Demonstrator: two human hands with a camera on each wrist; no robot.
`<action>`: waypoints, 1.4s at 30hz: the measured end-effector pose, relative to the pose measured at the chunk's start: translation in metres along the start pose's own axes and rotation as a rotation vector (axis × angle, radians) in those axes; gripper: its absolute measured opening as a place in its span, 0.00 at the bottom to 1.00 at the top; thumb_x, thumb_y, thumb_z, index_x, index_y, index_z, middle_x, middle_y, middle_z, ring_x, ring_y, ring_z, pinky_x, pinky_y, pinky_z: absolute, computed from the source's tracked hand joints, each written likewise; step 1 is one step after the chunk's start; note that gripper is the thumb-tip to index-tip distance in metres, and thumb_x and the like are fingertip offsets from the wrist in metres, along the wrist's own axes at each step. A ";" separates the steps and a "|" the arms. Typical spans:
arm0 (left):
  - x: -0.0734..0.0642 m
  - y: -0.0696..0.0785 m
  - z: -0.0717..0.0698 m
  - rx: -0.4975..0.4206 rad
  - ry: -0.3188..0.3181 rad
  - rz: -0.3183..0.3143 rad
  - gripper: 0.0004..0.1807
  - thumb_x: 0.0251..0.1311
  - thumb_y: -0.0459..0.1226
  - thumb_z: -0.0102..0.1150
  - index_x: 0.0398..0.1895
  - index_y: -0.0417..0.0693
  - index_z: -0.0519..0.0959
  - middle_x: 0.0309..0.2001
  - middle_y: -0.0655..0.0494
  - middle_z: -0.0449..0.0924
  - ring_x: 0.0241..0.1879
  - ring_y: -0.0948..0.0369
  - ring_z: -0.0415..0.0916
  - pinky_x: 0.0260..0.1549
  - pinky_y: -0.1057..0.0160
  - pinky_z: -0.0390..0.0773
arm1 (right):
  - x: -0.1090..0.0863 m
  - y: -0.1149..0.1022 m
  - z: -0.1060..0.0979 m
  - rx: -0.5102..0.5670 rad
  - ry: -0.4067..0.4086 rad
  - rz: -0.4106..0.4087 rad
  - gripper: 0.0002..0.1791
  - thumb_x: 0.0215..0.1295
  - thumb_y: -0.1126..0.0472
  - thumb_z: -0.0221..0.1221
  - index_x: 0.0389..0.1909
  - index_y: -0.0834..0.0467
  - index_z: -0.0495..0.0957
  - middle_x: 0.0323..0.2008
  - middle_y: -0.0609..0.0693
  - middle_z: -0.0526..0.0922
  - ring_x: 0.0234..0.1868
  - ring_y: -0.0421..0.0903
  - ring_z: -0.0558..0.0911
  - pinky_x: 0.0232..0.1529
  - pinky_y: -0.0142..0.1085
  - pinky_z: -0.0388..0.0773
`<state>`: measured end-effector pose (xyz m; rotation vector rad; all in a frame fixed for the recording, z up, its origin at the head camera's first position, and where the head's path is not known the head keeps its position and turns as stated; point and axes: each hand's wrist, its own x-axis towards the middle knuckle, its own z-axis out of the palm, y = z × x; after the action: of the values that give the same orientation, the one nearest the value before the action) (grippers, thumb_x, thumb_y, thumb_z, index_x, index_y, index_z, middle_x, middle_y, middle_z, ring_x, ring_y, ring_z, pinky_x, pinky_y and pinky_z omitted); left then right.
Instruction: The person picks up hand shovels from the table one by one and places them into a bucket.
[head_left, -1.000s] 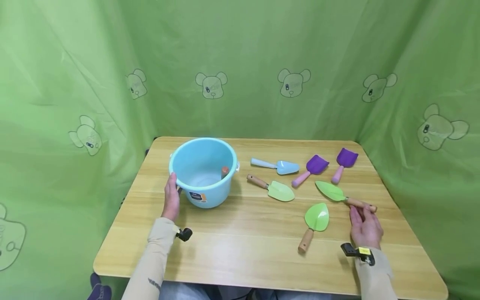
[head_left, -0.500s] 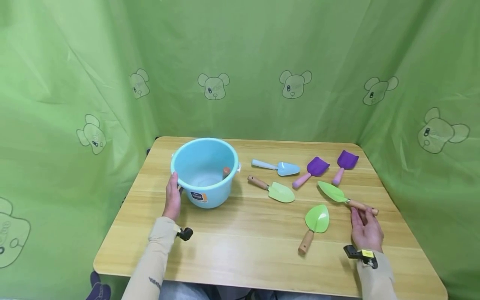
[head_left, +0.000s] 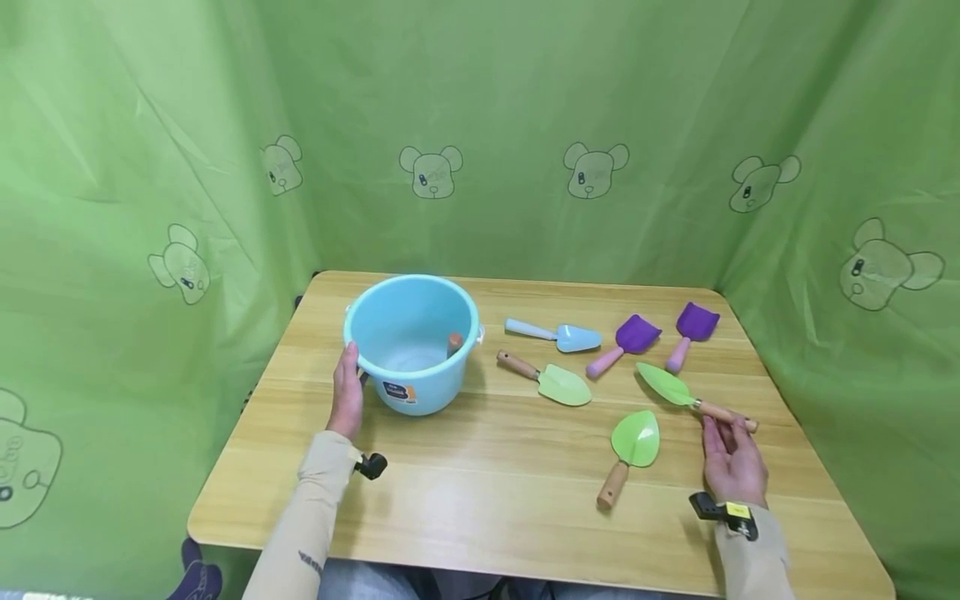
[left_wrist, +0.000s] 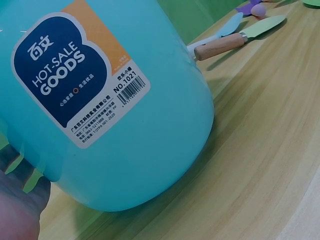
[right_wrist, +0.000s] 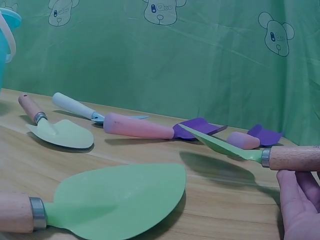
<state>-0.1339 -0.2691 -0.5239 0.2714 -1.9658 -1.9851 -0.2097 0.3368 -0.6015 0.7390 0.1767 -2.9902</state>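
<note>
On the left of the table stands a light blue bucket (head_left: 420, 392), a wooden handle end (head_left: 454, 342) showing inside it. My left hand (head_left: 347, 398) touches the bucket's near left side, its fingers extended up to just below the rim. The left wrist view shows fingers against the wall below the printed label (left_wrist: 75, 75). At the right, my right hand (head_left: 736, 467) holds a green trowel (head_left: 666, 385) by its wooden handle (right_wrist: 295, 158). Fingertips lie under the handle, and the trowel is slightly raised above its shadow. The blade points up and left.
Near the right hand lies another green trowel (head_left: 636, 437). A pale green trowel (head_left: 564, 385) and a light blue one (head_left: 577, 337) lie beside the bucket. Two purple shovels (head_left: 637, 333) with pink handles lie farther back. A green curtain (head_left: 510, 217) surrounds the wooden table (head_left: 465, 492).
The head view has shifted slightly. Both hands stay where they were, the left at the bucket and the right on the green trowel's handle.
</note>
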 end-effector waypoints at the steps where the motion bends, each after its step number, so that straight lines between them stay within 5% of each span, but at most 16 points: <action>1: 0.000 0.001 0.000 0.002 -0.001 -0.001 0.35 0.80 0.61 0.26 0.83 0.59 0.55 0.80 0.51 0.59 0.81 0.49 0.53 0.82 0.39 0.48 | 0.000 0.000 0.000 0.003 -0.003 0.004 0.05 0.73 0.66 0.59 0.45 0.56 0.81 0.43 0.56 0.83 0.54 0.49 0.86 0.75 0.33 0.71; 9: -0.005 0.017 0.003 -0.022 -0.013 -0.015 0.34 0.82 0.54 0.26 0.84 0.50 0.52 0.81 0.43 0.54 0.82 0.44 0.50 0.82 0.38 0.47 | -0.003 0.007 0.007 0.012 -0.029 0.049 0.04 0.74 0.66 0.58 0.44 0.57 0.80 0.43 0.57 0.83 0.54 0.50 0.86 0.75 0.33 0.71; 21: -0.001 0.003 -0.001 0.008 0.007 -0.004 0.34 0.80 0.59 0.25 0.83 0.60 0.53 0.81 0.52 0.57 0.82 0.50 0.52 0.83 0.40 0.48 | -0.003 0.017 0.018 0.003 -0.059 0.082 0.04 0.74 0.65 0.58 0.45 0.55 0.80 0.46 0.56 0.85 0.58 0.48 0.85 0.76 0.32 0.69; 42: 0.001 0.003 0.001 -0.003 0.006 0.012 0.34 0.81 0.58 0.25 0.83 0.57 0.55 0.81 0.50 0.58 0.81 0.48 0.54 0.82 0.39 0.49 | -0.019 0.049 0.052 0.048 -0.226 0.161 0.04 0.76 0.67 0.55 0.43 0.60 0.79 0.49 0.61 0.86 0.61 0.54 0.85 0.78 0.34 0.66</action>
<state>-0.1347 -0.2689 -0.5210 0.2635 -1.9564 -1.9775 -0.2128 0.2823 -0.5513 0.3928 0.0320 -2.9018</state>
